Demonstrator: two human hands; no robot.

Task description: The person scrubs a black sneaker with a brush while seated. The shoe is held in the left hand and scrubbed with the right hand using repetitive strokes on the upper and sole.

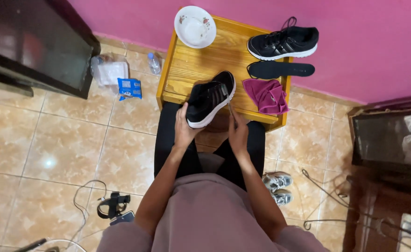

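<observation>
Both hands (210,128) raised (shoe (210,98) gripped)

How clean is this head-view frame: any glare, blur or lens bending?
Head view: a glare spot on the floor tiles; edges bend like a wide lens; the shoe in the left hand is sharp, the brush in the right hand slightly soft.

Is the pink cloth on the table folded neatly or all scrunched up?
Scrunched up. The pink cloth lies in a loose, wrinkled heap on the table, beside the black insole, with uneven creases and no flat folded edges.
</observation>
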